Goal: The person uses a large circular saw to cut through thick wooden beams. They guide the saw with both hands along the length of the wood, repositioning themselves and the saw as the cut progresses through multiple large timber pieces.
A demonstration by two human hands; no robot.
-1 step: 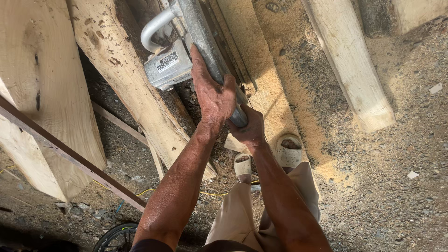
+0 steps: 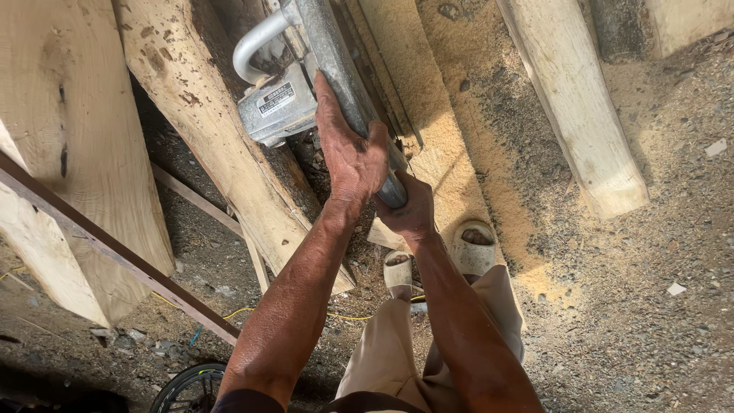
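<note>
Left hand: the left hand (image 2: 350,157) is wrapped over the grey metal handle bar (image 2: 336,69), fingers curled round its far side and thumb along the near side, clamped tight.
Right hand: the right hand (image 2: 409,210) is closed round the bar's lower end, just below the left hand at its 5 o'clock and touching it.
Hands together: stacked one above the other on the same bar, both forearms reaching up from the bottom edge.
Handle bar: runs tilted from 12 o'clock at the top edge down to the picture's middle.
Power tool: the grey machine body (image 2: 277,108) with a label plate sits at 10 o'clock of the left hand, fixed beside the bar; a curved metal loop handle (image 2: 256,44) rises above it.
Timber: a rough slab (image 2: 206,130) slants under the tool at 9 o'clock; a wide pale plank (image 2: 73,145) lies further left, and a squared beam (image 2: 577,107) at 2 o'clock.
Feet: pale sandals (image 2: 474,246) at 6 o'clock of the hands.
Ground: sawdust (image 2: 489,176) and grit; a yellow cord (image 2: 237,311) at 7 o'clock.
</note>
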